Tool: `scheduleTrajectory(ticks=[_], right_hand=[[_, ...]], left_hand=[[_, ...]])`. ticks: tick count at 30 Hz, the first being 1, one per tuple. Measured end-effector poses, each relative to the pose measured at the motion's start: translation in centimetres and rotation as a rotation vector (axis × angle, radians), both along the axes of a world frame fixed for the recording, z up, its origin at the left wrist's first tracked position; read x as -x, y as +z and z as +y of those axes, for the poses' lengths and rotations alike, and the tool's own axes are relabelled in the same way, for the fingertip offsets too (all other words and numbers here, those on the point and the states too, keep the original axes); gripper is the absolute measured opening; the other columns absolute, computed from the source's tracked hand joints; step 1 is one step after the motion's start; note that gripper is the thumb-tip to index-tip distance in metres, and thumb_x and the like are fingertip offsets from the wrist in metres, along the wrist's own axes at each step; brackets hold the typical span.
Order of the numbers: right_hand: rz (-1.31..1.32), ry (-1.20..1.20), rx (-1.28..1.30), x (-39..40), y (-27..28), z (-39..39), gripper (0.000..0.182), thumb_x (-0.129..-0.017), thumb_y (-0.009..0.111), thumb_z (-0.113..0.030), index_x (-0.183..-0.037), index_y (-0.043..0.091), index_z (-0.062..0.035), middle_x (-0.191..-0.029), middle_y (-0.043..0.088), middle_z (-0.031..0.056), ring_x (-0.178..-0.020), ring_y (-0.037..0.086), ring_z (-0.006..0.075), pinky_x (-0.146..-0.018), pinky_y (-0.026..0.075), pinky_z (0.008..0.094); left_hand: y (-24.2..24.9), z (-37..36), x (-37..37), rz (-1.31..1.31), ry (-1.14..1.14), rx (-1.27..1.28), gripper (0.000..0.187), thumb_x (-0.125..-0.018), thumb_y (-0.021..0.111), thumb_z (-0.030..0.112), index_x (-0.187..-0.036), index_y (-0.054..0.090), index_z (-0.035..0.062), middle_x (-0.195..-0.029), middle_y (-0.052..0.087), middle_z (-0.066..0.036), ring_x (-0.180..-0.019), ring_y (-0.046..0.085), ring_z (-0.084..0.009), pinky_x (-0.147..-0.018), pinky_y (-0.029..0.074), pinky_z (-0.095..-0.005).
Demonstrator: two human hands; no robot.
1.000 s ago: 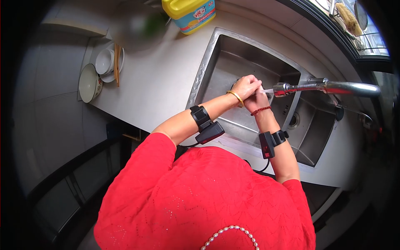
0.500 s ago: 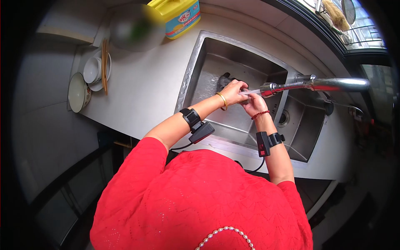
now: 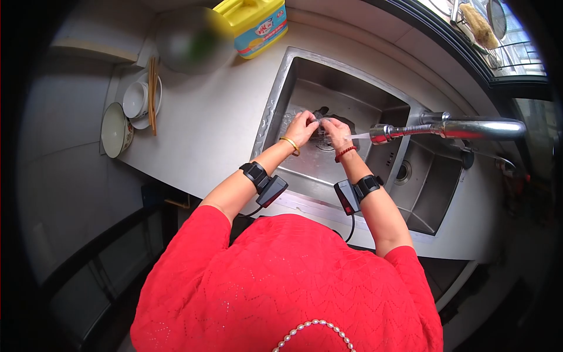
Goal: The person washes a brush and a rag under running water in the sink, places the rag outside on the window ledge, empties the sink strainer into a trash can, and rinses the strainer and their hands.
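Over the large basin of the steel sink (image 3: 316,185), my left hand (image 3: 302,127) and my right hand (image 3: 336,132) are close together with fingers pinched. Between their fingertips is something small and dark that I cannot make out. A dark, wet item (image 3: 321,111) shows just behind the fingers, near the drain. From the faucet (image 3: 384,134) at the right, a stream of water (image 3: 359,136) runs sideways onto my right hand. My left wrist wears a gold bangle, my right a red bead bracelet.
A yellow container (image 3: 258,29) stands on the counter behind the sink. At the left are stacked bowls (image 3: 135,100), a larger bowl (image 3: 115,130) and wooden chopsticks (image 3: 153,97). The smaller basin (image 3: 425,188) lies to the right. A blurred round shape is at the upper left.
Both hands have moved left and slightly away from the faucet, and their fingertips have drawn apart a little. The water now meets my right hand near the wrist. The view has shifted slightly.
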State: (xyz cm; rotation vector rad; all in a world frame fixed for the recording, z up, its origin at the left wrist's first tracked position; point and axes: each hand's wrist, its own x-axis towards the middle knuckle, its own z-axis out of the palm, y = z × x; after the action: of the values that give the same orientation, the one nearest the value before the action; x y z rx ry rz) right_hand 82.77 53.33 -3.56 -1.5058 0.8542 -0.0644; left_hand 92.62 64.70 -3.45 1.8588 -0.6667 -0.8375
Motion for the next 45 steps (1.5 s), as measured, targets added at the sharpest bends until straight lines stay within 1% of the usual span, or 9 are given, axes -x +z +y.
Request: scheduleTrajectory(ticks=[2,8,13,23,29,34,38,41,45], right_hand=[[-0.052,-0.093,-0.088,0.1,-0.6,0.2,0.026,-0.076,0.055,-0.025,-0.074,0.058,0.0014,-0.066,0.057,0.0032,-0.063,0.051,0.0112,-0.059,0.041,0.0272],[-0.236,-0.213,-0.418,2.1,2.0,-0.9,0.013,-0.077,0.057,-0.014,-0.084,0.056,-0.0032,-0.079,0.057,0.0017,-0.077,0.052,0.0100,-0.071,0.041,0.0231],[-0.023,0.177,-0.381,4.9,3.1,-1.9,0.025,-0.077,0.058,-0.008,-0.101,0.053,-0.0029,-0.096,0.055,0.0035,-0.089,0.050,0.0113,-0.080,0.040,0.0240],[-0.361,-0.172,-0.838,7.0,10.3,-0.7,0.021,-0.080,0.052,-0.006,-0.099,0.054,0.0018,-0.096,0.057,0.0072,-0.088,0.054,0.0161,-0.081,0.041,0.0274],[-0.340,-0.133,-0.810,9.9,16.8,-0.6,0.030,-0.081,0.049,-0.006,-0.107,0.048,0.0080,-0.102,0.056,0.0132,-0.096,0.054,0.0195,-0.087,0.041,0.0304],[-0.509,-0.268,-0.757,12.0,21.1,-2.3,0.034,-0.081,0.051,-0.009,-0.111,0.046,0.0056,-0.106,0.055,0.0153,-0.097,0.055,0.0240,-0.087,0.042,0.0365],[-0.473,-0.254,-0.599,11.2,17.4,-4.1,0.032,-0.088,0.043,-0.017,-0.114,0.043,0.0018,-0.115,0.050,0.0132,-0.106,0.049,0.0233,-0.092,0.037,0.0418],[-0.308,-0.488,-0.888,12.1,6.3,-4.1,0.030,-0.090,0.041,-0.019,-0.115,0.045,-0.0040,-0.114,0.051,0.0100,-0.105,0.048,0.0230,-0.089,0.038,0.0420],[-0.363,-0.600,-0.901,10.4,0.9,-2.8,0.028,-0.089,0.039,-0.024,-0.108,0.049,-0.0053,-0.106,0.053,0.0092,-0.101,0.050,0.0226,-0.088,0.040,0.0383]], left_hand=[[-0.2,0.1,0.2,-0.266,-0.011,0.023,0.015,-0.081,0.054,0.017,-0.086,0.048,0.0038,-0.071,0.047,-0.002,-0.066,0.045,-0.0095,-0.059,0.039,-0.0247],[1.5,-1.1,1.3,0.111,-0.156,0.010,0.015,-0.082,0.051,0.016,-0.088,0.045,0.0034,-0.069,0.045,-0.001,-0.065,0.045,-0.0099,-0.060,0.039,-0.0259],[1.1,-2.8,1.3,0.232,-0.173,0.238,0.023,-0.081,0.054,0.022,-0.090,0.045,0.0023,-0.074,0.051,-0.011,-0.068,0.049,-0.0187,-0.065,0.042,-0.0293],[0.3,-0.9,2.5,-0.489,-0.789,-0.109,0.032,-0.069,0.063,0.022,-0.100,0.057,0.0151,-0.096,0.055,-0.005,-0.095,0.049,-0.0246,-0.077,0.037,-0.0372],[1.5,0.4,0.9,-0.605,-0.727,-0.081,0.030,-0.063,0.064,0.014,-0.093,0.063,0.0180,-0.087,0.054,-0.003,-0.086,0.047,-0.0247,-0.077,0.035,-0.0370],[6.5,0.1,-2.3,-0.234,-0.542,0.324,0.009,-0.072,0.061,0.011,-0.079,0.060,0.0065,-0.090,0.054,-0.003,-0.091,0.049,-0.0195,-0.081,0.039,-0.0311],[3.8,0.4,-3.6,0.504,-0.346,0.193,0.018,-0.084,0.051,0.016,-0.097,0.053,0.0026,-0.091,0.056,-0.003,-0.087,0.051,-0.0084,-0.078,0.043,-0.0241],[-6.3,0.1,-0.2,0.471,-0.265,-0.062,0.031,-0.086,0.049,0.020,-0.109,0.049,-0.0011,-0.091,0.058,-0.003,-0.082,0.054,-0.0090,-0.075,0.044,-0.0227],[0.8,-2.4,4.3,0.205,-0.388,0.120,0.035,-0.085,0.051,0.027,-0.104,0.053,-0.0017,-0.090,0.061,-0.009,-0.081,0.055,-0.0141,-0.074,0.044,-0.0276]])
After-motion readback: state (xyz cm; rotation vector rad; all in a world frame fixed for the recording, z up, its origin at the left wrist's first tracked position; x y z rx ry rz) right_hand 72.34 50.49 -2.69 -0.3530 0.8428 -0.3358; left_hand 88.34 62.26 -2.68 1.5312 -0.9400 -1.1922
